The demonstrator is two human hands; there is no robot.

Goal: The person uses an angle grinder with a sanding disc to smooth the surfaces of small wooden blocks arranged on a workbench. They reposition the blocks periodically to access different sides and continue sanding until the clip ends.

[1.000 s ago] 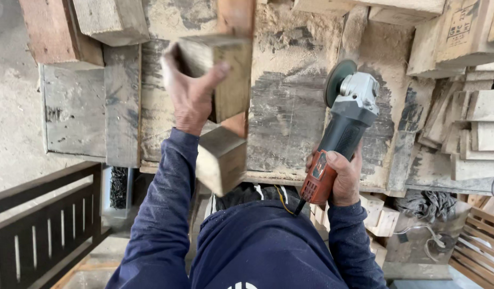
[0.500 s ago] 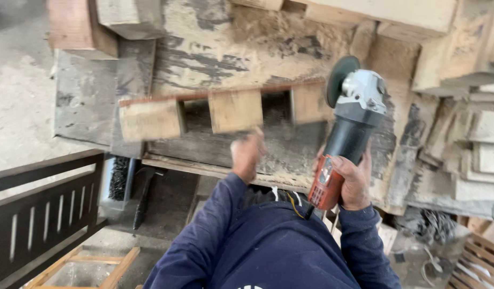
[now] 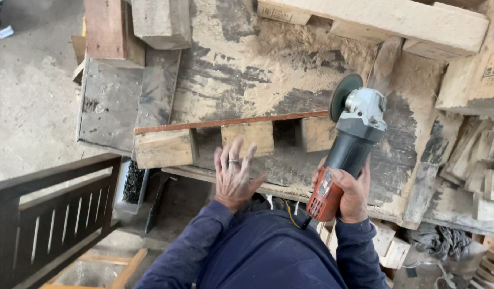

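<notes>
palm-down, left hand (image 3: pixel 233 179) over workbench (image 3: pixel 241 80)

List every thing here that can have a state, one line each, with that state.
Left hand: open, fingers spread, holding nothing, over the bench edge.
Right hand: closed around the grinder's body.
Angle grinder: held off the wood, disc up; running or not, cannot tell.
Pallet piece: on its side, three blocks facing the person.
Workbench: covered in sawdust.
</notes>
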